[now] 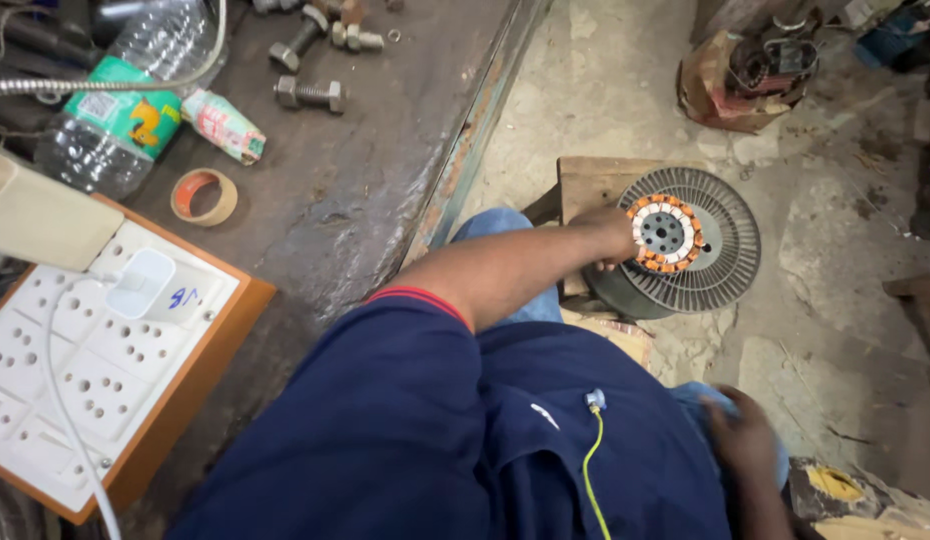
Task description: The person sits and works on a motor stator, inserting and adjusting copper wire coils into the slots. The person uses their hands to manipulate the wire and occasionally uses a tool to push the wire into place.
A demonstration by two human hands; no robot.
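Over on the far left a clear plastic bottle (pixel 125 90) with a green label lies on the dark workbench (pixel 385 150), a roll of tape (pixel 204 196) just near it and big bolts (pixel 310 94) further along. At the near left sits a white socket board (pixel 85 370) in an orange frame, a white charger (pixel 141 283) plugged in. Moving right, the left hand (pixel 610 232) reaches out over the knee, fingers curled against the edge of the orange-wound stator (pixel 664 234). That stator sits on a grey ribbed fan motor housing (pixel 720 245), which rests on a wooden block (pixel 585 180) on the concrete floor. Near right, the right hand (pixel 740 435) rests on the thigh; whether its fingers are clenched, I cannot tell.
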